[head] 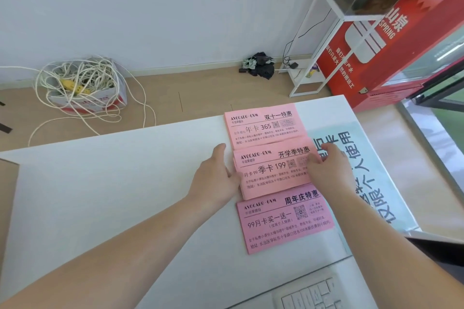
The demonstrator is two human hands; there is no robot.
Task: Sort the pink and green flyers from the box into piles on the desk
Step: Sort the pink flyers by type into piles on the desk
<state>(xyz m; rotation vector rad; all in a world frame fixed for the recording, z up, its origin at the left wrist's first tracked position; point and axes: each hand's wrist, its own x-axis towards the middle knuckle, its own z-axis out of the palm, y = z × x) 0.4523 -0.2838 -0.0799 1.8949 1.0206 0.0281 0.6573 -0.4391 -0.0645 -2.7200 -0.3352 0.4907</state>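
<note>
From the head camera, you're looking down on a white desk top (125, 195) with three stacks of pink printed paper flyers lined up on its right half, each overlapping the next.

The far pink stack (263, 125) sits nearest the desk's back edge. The middle pink stack (273, 170) overlaps its near edge. The near pink stack (283, 221) lies closest to you, tucked just under the middle one's lower edge.

Your left hand (216, 175) is set against the left edge of the middle stack, with the fingers straight and together and the thumb pointing away from you. The fingertips are hidden at the paper's edge, so whether they've slipped under the stack I can't tell.

Your right hand (329, 165) rests on the right end of the same stack. Its fingers lie close together, flattened on the top sheet over the printed code, and curl round nothing.

Under your right wrist lies a large pale green sheet with big dark lettering (371, 183), flat on the desk just beside the pink stacks. A white keyboard (308, 293) shows at the bottom edge.

On the floor beyond the desk there's a cardboard box stuffed with tangled white cable (88, 85), and a red drinks cooler (391, 52) stands on the right.
</note>
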